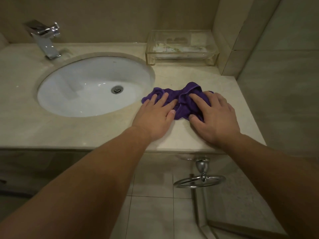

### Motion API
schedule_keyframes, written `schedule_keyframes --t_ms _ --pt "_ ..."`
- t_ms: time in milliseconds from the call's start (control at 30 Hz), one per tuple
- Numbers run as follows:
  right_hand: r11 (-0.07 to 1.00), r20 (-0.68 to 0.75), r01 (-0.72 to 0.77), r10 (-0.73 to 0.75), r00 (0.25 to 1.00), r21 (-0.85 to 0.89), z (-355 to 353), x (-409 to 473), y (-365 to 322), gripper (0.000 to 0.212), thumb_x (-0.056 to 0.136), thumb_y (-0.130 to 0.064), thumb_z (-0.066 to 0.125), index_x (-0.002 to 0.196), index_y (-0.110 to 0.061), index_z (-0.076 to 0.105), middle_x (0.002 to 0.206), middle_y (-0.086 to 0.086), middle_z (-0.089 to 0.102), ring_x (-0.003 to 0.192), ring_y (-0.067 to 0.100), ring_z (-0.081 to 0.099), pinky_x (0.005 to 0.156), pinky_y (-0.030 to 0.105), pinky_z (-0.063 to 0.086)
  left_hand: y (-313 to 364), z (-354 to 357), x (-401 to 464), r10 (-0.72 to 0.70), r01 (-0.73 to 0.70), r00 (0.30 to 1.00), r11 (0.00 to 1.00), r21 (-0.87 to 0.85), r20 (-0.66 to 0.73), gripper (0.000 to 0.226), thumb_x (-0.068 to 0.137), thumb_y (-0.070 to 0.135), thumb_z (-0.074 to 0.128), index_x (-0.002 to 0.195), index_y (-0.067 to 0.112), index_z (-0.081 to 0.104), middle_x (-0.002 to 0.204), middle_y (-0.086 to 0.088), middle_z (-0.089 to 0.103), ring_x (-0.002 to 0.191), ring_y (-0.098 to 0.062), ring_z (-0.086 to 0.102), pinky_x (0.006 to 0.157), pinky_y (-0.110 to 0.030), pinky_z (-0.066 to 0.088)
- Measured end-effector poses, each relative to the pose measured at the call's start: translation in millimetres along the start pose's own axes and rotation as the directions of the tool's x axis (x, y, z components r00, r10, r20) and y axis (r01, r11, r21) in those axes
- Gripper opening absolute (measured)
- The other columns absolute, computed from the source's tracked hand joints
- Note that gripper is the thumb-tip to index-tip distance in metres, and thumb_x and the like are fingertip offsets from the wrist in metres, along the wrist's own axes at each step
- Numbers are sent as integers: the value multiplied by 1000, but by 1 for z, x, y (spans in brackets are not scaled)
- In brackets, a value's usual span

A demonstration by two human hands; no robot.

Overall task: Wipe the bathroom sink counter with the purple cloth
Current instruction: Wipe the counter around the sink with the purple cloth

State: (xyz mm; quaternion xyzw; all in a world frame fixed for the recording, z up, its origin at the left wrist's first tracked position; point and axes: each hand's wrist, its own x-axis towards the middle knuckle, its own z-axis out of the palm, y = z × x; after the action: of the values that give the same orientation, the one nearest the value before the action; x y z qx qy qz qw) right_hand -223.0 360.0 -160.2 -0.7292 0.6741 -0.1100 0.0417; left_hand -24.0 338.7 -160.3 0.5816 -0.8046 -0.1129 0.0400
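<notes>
Clear tray [181,56] behind purple cloth [185,99]; sink [82,90] left.

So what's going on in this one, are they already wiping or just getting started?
A person has both hands flat on a bunched-up purple cloth lying on the counter, just right of the sink. The left hand presses its left part, the right hand its right part, fingers mostly straight. One frame cannot show whether wiping has begun. The tap and a clear box stand at the back, untouched.
</notes>
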Motion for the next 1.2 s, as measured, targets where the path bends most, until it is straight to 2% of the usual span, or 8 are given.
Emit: schedule_keyframes --t_ms 267,467,600,733,800,900,1033,1200 --pt "999 -23 -42 42 999 -7 2 -40 -21 66 89 -63 31 152 -45 24 158 1 31 146 28 22 117 51 26 -2 3 -38 21 -21 1000 1000 -14 -12 51 105 45 15 156 40 14 167 6 2 153 -19 -1 123 -37 0" --pt "999 -66 -37 39 997 26 7 -57 -38 71 89 -74 20 151 -40 31 156 3 36 146 29 26 117 53 28 -11 2 -59 38 -38 999 999 -21 8 51 105 45 15 156 40 13 167 6 0 153 -19 -2 123 -37 -1" --pt "981 -137 -62 88 987 183 7 -58 -53 67 91 -69 28 147 -38 42 144 7 52 135 29 40 111 47 35 -21 -3 -69 58 -57 998 998 -32 28 50 105 46 16 155 42 14 167 8 0 153 -18 -2 122 -36 -1" --pt "897 -166 -119 207 964 427 4 -48 -68 59 96 -56 49 151 -36 39 125 4 66 116 29 57 90 38 42 -42 -11 -80 69 -66 996 996 -60 50 49 106 46 17 154 45 15 166 11 -1 153 -17 -4 121 -35 -2" --pt "924 -189 -106 186 964 368 10 -49 -82 59 93 -63 48 146 -37 48 126 2 66 117 27 57 93 40 46 -54 -15 -86 55 -52 997 997 -62 55 49 106 46 18 154 46 16 166 12 -2 153 -16 -4 121 -34 -3" --pt "971 -232 -91 143 962 220 27 -52 -110 63 89 -72 43 139 -37 57 138 4 59 128 28 50 104 48 44 -73 -20 -96 26 -23 998 998 -62 60 49 105 46 19 154 46 16 166 13 -2 153 -15 -4 121 -34 -2" --pt "985 -252 -73 111 961 155 42 -46 -141 69 83 -78 40 138 -40 56 143 2 56 135 30 45 107 51 41 -101 -24 -108 -7 10 999 997 -70 44 48 105 46 19 153 47 16 166 13 -1 153 -14 -3 121 -34 -1" --pt "993 -235 -20 46 971 114 51 -43 -170 69 86 -77 35 143 -41 50 143 1 55 136 30 43 109 52 39 -129 -28 -122 -50 51 998 996 -72 25 48 106 44 19 153 46 16 166 13 0 153 -15 -2 121 -34 -1"
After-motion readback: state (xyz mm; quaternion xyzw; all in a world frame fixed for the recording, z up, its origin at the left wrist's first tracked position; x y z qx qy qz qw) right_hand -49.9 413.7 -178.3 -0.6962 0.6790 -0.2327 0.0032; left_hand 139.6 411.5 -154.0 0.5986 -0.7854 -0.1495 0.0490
